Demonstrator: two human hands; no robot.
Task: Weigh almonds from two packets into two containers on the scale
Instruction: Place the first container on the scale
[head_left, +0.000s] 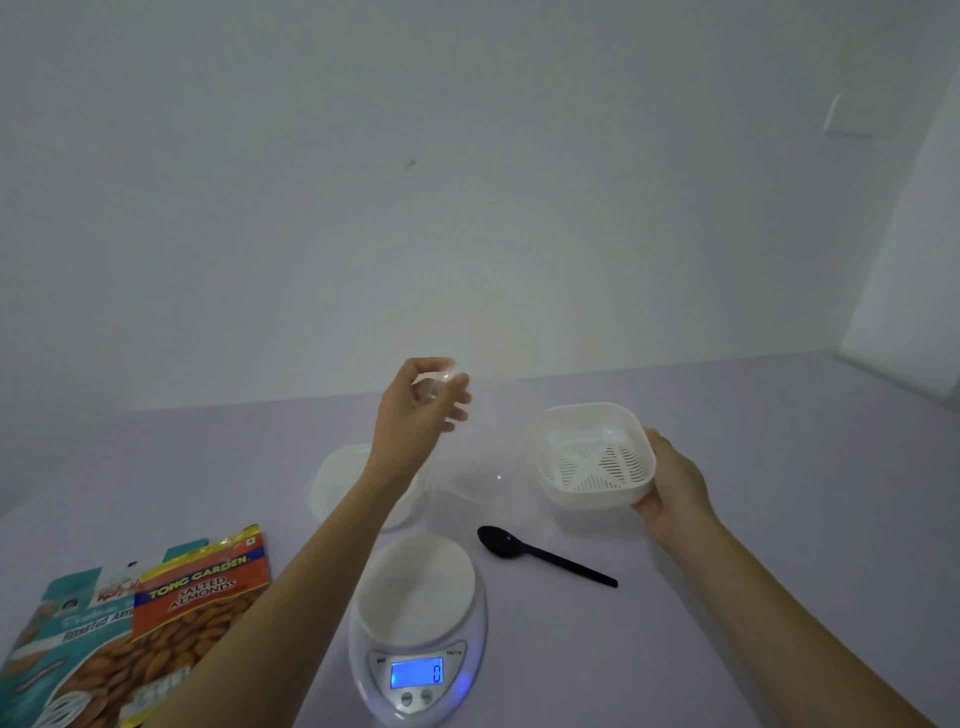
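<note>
Head view finds me with the clear lid (488, 447) off the white tub (592, 457), so I judge the step in hand to be opening up before anything goes on the scale (415, 587). My left hand (415, 410) pinches a corner of the lid between thumb and curled fingertips (457, 387), raised above the table (727, 426), and the lid hangs down from that pinch. My right hand (675, 483) grips the tub's near right corner, thumb along the wall and the other fingers hidden beneath, tilting it toward me.

To do this well I would lay the lid aside, clear of the scale. Then I would set the tub square on the platform and zero it again; the display reads 0 now.

The second tub (337, 478) sits behind my left forearm. The orange packet (202, 597) and teal packet (67, 618) lie overlapping at my left. The spoon (545, 556) lies between scale and tub.
</note>
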